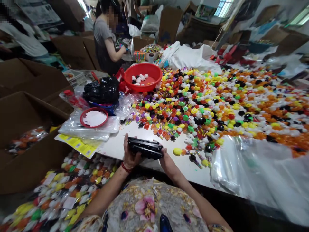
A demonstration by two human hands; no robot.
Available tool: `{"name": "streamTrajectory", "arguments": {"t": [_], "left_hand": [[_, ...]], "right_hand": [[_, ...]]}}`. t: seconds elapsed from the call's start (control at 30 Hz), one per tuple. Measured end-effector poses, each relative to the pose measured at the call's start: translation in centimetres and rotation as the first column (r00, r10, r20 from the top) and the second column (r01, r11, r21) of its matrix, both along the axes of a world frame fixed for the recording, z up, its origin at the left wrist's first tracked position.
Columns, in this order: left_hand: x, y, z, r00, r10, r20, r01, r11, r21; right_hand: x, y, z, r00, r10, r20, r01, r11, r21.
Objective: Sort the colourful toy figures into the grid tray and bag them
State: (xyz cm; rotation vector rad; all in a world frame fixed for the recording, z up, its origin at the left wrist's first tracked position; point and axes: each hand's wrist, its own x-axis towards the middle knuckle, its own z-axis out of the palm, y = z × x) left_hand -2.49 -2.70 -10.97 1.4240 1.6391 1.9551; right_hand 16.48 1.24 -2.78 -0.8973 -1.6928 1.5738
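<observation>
Between my two hands, over the near edge of the white table (111, 145), is a stack of flat, glossy black pieces (145, 148); their exact kind I cannot make out. My left hand (130, 156), with a red bead bracelet at the wrist, closes round the stack's left end, thumb in front. At the right end, the fingers of my right hand (167, 161) grip it too. Small colourful toy pieces (177, 150) with striped stems lie just right of my right hand.
A big heap of colourful pieces (205, 100) covers the table's right side. Clear plastic bags (241, 167) hang over the near right edge. A red basin (142, 77), a small red tray of white slips (94, 118) and yellow cards (77, 145) sit leftward. Filled bags (60, 190) lie below left. Another person (106, 38) works behind.
</observation>
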Motion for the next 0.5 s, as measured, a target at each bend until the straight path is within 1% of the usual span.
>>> {"name": "streamTrajectory", "arguments": {"t": [0.1, 0.17, 0.23, 0.3, 0.33, 0.4, 0.43, 0.5], "left_hand": [[0.0, 0.4, 0.1, 0.999, 0.032, 0.040, -0.032, 0.999, 0.003], [-0.1, 0.7, 0.4, 0.996, 0.062, 0.065, -0.060, 0.998, -0.032], [0.1, 1.1, 1.2, 0.991, 0.088, 0.097, -0.080, 0.993, -0.083], [0.4, 1.3, 2.2, 0.984, 0.108, 0.139, -0.088, 0.986, -0.143], [0.7, 1.3, 2.7, 0.980, 0.117, 0.159, -0.088, 0.980, -0.176], [1.3, 1.1, 3.7, 0.979, 0.098, 0.179, -0.054, 0.970, -0.237], [1.6, 0.9, 4.0, 0.983, 0.053, 0.176, -0.005, 0.965, -0.262], [2.2, 0.4, 4.5, 0.981, -0.099, 0.164, 0.146, 0.942, -0.301]], "right_hand": [[0.3, -1.0, 0.1, 0.998, 0.058, 0.030, -0.058, 0.998, -0.010], [0.4, -1.3, 0.1, 0.997, 0.074, 0.027, -0.074, 0.997, -0.008], [0.3, -1.5, -0.1, 0.994, 0.102, -0.024, -0.101, 0.995, 0.020], [0.1, -1.5, -0.6, 0.992, 0.116, -0.040, -0.113, 0.991, 0.077], [0.0, -1.4, -0.8, 0.997, 0.080, -0.019, -0.078, 0.992, 0.100], [-0.1, -0.9, -1.2, 0.997, -0.062, 0.038, 0.057, 0.991, 0.118], [0.0, -0.5, -1.3, 0.989, -0.135, 0.052, 0.129, 0.985, 0.111], [0.3, 0.3, -1.3, 0.974, -0.224, 0.035, 0.221, 0.973, 0.067]]}}
